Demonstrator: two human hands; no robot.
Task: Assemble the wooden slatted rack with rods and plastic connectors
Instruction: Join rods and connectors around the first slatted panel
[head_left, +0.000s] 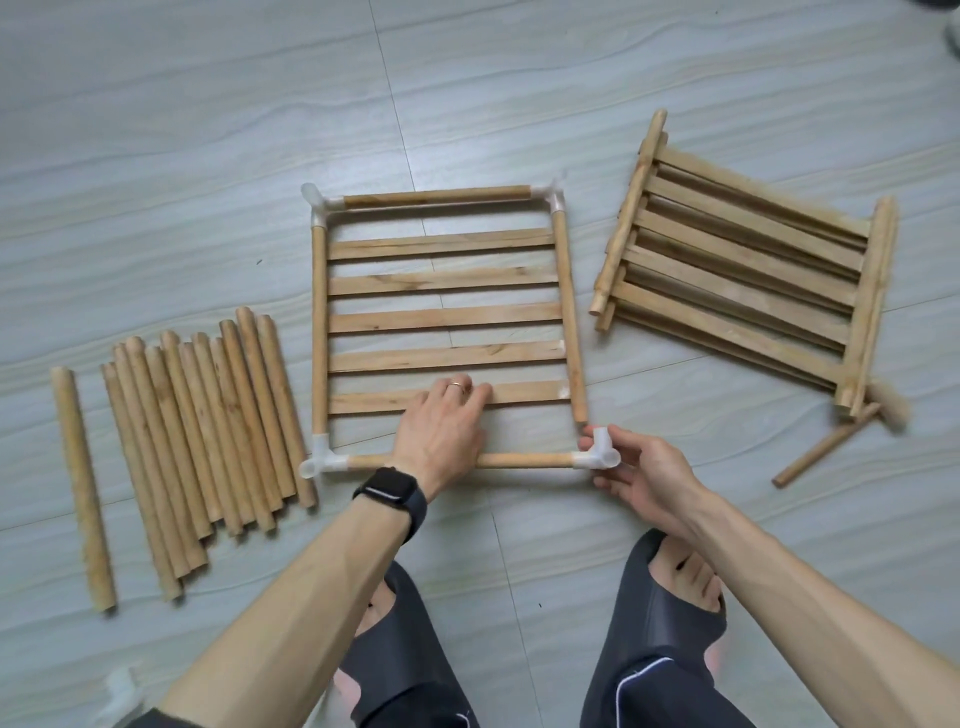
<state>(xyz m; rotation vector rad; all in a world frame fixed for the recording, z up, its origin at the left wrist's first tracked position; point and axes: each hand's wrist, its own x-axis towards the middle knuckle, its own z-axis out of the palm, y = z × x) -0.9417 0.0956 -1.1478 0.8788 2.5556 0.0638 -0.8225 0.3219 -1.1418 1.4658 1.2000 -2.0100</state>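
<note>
Left hand (441, 431) flat on pale wooden slat (530, 392), right hand (641, 480) pinching translucent connector (598, 453) — rounded plastic tubes

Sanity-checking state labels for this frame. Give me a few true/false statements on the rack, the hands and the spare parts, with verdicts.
1. The right hand holds the bottom-right connector. True.
2. The right side rod is seated in that connector. False: its lower end sits just outside the socket.
3. The slatted panel has three slats. False: it has five.
4. The left hand lies with its fingers flat on the lowest slat. True.
5. The pile of loose rods lies to the right of the panel. False: it lies to the left.
</note>
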